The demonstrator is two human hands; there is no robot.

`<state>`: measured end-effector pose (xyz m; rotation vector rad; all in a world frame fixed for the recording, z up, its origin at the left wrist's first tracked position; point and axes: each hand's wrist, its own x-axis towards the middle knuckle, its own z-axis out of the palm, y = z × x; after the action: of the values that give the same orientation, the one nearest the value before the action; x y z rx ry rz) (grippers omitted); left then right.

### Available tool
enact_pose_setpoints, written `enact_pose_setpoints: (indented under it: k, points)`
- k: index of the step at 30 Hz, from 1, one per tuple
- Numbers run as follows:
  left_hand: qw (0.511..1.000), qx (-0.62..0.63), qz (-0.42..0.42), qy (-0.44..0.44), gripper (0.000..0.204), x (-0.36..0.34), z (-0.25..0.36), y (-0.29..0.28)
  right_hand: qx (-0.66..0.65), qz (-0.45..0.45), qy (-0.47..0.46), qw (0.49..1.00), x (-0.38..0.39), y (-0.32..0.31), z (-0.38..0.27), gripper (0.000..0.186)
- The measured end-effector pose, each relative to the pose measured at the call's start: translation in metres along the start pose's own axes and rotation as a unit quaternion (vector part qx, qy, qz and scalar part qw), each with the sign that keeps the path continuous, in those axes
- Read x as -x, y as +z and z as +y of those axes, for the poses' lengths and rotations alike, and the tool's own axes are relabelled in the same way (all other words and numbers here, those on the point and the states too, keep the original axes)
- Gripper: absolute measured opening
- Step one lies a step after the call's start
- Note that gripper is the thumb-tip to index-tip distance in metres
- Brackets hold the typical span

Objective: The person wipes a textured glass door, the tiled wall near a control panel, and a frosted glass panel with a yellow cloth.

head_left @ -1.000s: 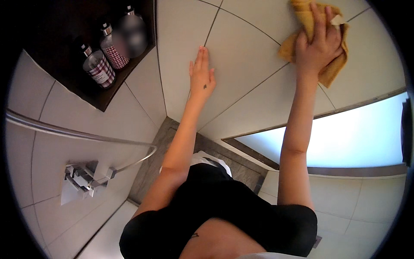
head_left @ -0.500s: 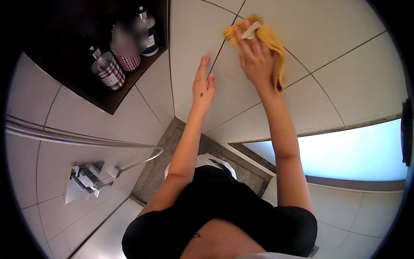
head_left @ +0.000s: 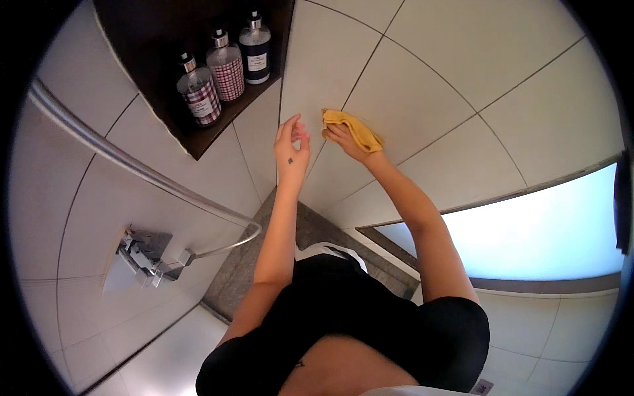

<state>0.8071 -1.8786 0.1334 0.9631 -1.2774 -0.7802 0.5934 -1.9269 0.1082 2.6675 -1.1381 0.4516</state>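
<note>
My right hand [head_left: 345, 140] presses a folded yellow cloth [head_left: 353, 127] against the white tiled wall [head_left: 422, 92], close to a tile joint. My left hand [head_left: 291, 146] is raised just left of it, fingers loosely apart, holding nothing and near the wall. Both forearms reach up from my dark top at the bottom of the view.
A dark recessed niche [head_left: 198, 138] at upper left holds three pump bottles [head_left: 224, 66]. A chrome rail [head_left: 132, 165] curves across the left wall down to a chrome mixer valve [head_left: 148, 254]. A bright frosted window [head_left: 528, 231] lies at right. Grey stone floor [head_left: 244, 277] shows below.
My right hand has wiped the yellow cloth leftward and down across the tiles, ending next to my left hand. The left hand has lifted its palm off the wall.
</note>
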Motion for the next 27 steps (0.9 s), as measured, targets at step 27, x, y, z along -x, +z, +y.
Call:
enact_pose_setpoints:
  k: [27]
  points:
    - [0.99,0.07,-0.053,-0.107,0.018,0.005,-0.002,0.006,0.187,0.32,0.015,0.929,-0.216,-0.1,0.018,0.055]
